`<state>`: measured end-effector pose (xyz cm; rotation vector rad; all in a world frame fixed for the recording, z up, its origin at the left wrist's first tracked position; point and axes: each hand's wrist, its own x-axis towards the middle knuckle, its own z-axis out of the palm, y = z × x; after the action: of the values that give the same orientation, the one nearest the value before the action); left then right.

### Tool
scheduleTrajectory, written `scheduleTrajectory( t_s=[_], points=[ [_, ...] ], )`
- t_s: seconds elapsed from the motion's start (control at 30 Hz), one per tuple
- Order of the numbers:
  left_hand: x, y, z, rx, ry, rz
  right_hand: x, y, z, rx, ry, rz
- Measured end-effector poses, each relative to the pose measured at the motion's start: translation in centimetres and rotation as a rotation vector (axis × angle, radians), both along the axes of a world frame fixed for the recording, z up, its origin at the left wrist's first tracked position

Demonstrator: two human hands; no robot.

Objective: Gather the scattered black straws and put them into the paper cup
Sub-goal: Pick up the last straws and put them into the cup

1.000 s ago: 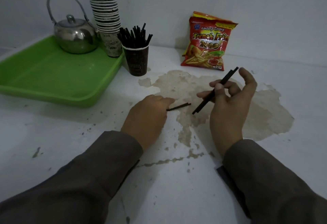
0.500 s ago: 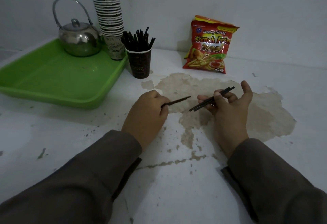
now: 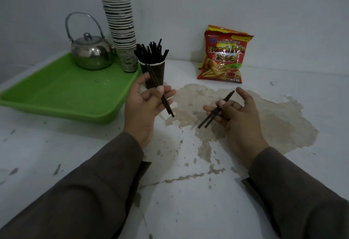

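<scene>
Holding both hands raised over the worn white counter (image 3: 188,201), I have straws in each. My left hand (image 3: 145,106) is turned palm-up just in front of the dark paper cup (image 3: 157,72), and its thumb and fingers pinch a pair of thin black straws (image 3: 160,92) that slant from upper left to lower right, their upper ends crossing in front of the cup's wall. I cannot tell whether they touch the cup. My right hand (image 3: 234,114) sits further right, above the brownish patch where the counter's paint has peeled (image 3: 273,121); its fingers are curled round another two black straws (image 3: 216,109) lying side by side, tilted from lower left to upper right, thumb lifted clear of them.

The dark paper cup stands upright on the counter, touching or just beside the right corner of the green plastic tray (image 3: 62,95), and it is already packed with a bunch of black straws (image 3: 151,53) poking above its white rim. On the tray stand a shiny metal kettle with a hoop handle (image 3: 90,53) and a tall stack of paper cups (image 3: 122,29). Against the white wall, well to the right of the cup, leans a red and yellow bag of French fries snacks (image 3: 224,57). Dark sleeves (image 3: 90,191) cover both my forearms.
</scene>
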<state>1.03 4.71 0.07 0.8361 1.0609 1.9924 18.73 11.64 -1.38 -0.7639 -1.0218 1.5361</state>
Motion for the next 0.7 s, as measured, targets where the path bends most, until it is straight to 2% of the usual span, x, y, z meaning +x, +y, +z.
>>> scheduleTrajectory(
  t_s=[0.23, 0.47, 0.6, 0.7],
  points=[
    [-2.3, 1.1, 4.9, 0.186, 0.264, 0.101, -5.3, 1.5, 4.5, 0.084, 0.055, -0.092],
    [-5.5, 3.8, 10.2, 0.362, 0.321, 0.269, -12.1, 3.2, 9.8, 0.326, 0.244, -0.34],
    [-6.9, 5.5, 10.4, 0.397, 0.299, 0.398, -14.4, 4.1, 10.3, 0.471, 0.231, -0.443],
    [-7.8, 6.3, 9.4, 0.368, 0.377, 0.479, -15.6, 4.6, 9.6, 0.616, 0.141, -0.477]
  ],
)
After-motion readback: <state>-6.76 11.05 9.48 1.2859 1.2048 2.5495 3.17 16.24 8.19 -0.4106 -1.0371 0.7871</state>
